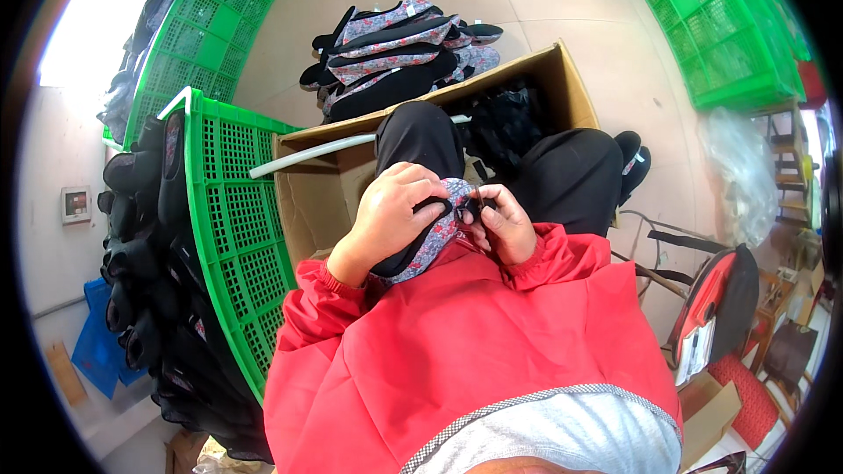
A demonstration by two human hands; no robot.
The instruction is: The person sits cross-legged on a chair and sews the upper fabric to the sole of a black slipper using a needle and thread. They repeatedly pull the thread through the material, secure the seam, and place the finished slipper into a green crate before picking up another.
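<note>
In my lap lies a cloth slipper (433, 250) with a grey, red-flowered print and black lining. My left hand (397, 212) is closed on it, the fingers curled over its black edge. At the slipper's right end my right hand (503, 222) is pinched shut, thumb against fingers. A thin dark thing (479, 197) shows at those fingertips, too small to name. Just beyond my hands is an open cardboard box (312, 202) with black items (505, 127) inside and a pale tube (329, 151) across it.
A pile of flowered slippers (391, 57) lies on the floor beyond the box. Green plastic crates (241, 237) stand at my left, with black slippers (136, 246) beside them. More green crates (711, 26) are at the far right, near a clear plastic bag (742, 175). A red-and-black chair-like object (716, 298) stands right.
</note>
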